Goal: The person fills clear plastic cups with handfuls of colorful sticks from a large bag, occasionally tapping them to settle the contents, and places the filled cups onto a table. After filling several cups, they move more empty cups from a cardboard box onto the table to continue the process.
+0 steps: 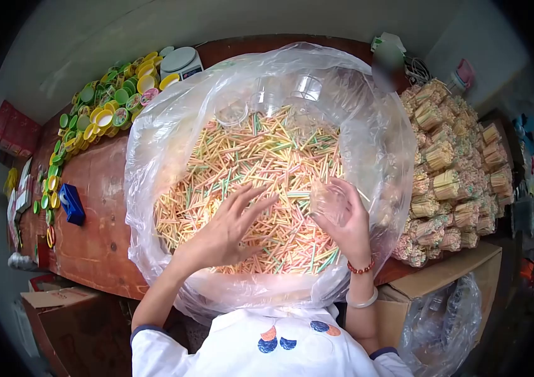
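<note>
A large clear plastic bag (154, 144) lies spread open on the table, heaped with short, thin pastel sticks (267, 157) in yellow, pink and green. Over the left part of the heap is my left hand (232, 223), fingers spread, holding nothing. My right hand (348, 220) grips a clear plastic jar (329, 204) tilted low over the sticks, with thumb and fingers around it; whether it contains anything is hard to make out. Several more clear jars (307, 88) rest at the far side of the bag.
Yellow and green lids (110, 107) pile at the back left, near a white scale (180, 61). A blue box (71, 204) sits on the red-brown table (100, 188). Bundled sticks (446, 182) are stacked at right, above a cardboard box (446, 270).
</note>
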`<control>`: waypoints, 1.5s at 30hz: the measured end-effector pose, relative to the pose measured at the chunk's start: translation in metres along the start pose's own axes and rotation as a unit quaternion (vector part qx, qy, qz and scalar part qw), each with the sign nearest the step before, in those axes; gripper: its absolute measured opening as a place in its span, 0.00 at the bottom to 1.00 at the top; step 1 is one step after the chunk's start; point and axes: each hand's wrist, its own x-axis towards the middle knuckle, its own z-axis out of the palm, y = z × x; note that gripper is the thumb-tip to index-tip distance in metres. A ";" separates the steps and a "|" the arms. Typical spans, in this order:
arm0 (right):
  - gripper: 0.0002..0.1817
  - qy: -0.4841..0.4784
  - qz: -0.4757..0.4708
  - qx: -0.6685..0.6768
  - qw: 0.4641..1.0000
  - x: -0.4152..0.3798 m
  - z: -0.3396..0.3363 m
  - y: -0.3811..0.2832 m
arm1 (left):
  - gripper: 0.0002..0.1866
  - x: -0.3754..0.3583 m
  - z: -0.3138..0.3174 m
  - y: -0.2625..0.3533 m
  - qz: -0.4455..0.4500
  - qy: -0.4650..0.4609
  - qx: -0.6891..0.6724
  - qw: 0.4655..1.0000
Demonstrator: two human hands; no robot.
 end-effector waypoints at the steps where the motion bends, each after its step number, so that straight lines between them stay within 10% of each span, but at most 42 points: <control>1: 0.43 0.036 -0.015 0.065 0.997 -0.009 0.000 0.011 | 0.55 -0.008 0.010 -0.002 -0.013 -0.033 0.054 0.998; 8: 0.45 0.137 -0.037 0.147 0.979 -0.020 0.009 0.028 | 0.44 0.074 0.043 -0.012 0.088 0.021 0.266 0.960; 14: 0.48 0.162 -0.033 0.162 0.973 -0.021 0.010 0.027 | 0.22 0.114 0.063 -0.036 0.200 0.154 0.134 0.958; 20: 0.48 0.165 -0.032 0.176 0.970 -0.022 0.007 0.016 | 0.31 0.077 0.037 -0.012 -0.083 0.103 -0.162 0.978; 23: 0.46 0.126 -0.029 0.181 0.975 -0.019 0.010 0.008 | 0.28 0.059 0.054 -0.019 -0.054 0.165 -0.242 0.955; 25: 0.45 0.105 -0.034 0.170 0.979 -0.018 0.017 0.006 | 0.24 0.053 0.031 0.006 -0.310 0.063 -0.454 0.833; 28: 0.45 0.046 -0.008 0.226 0.973 -0.016 0.032 0.007 | 0.21 0.052 0.040 0.012 -0.289 0.173 -0.740 0.582; 29: 0.45 0.043 -0.011 0.228 0.973 -0.017 0.035 0.006 | 0.21 0.060 0.043 0.016 -0.176 0.211 -0.773 0.572; 32: 0.44 0.059 0.004 0.285 0.957 -0.019 0.048 0.007 | 0.21 0.060 0.026 0.025 -0.216 0.250 -0.784 0.526; 36: 0.40 0.067 -0.042 0.011 0.997 -0.012 0.057 -0.002 | 0.25 0.064 0.013 0.034 -0.143 0.324 -0.724 0.591; 45: 0.41 0.056 -0.113 -0.079 0.989 -0.009 0.070 -0.007 | 0.28 0.064 0.035 0.051 -0.054 0.268 -0.513 0.814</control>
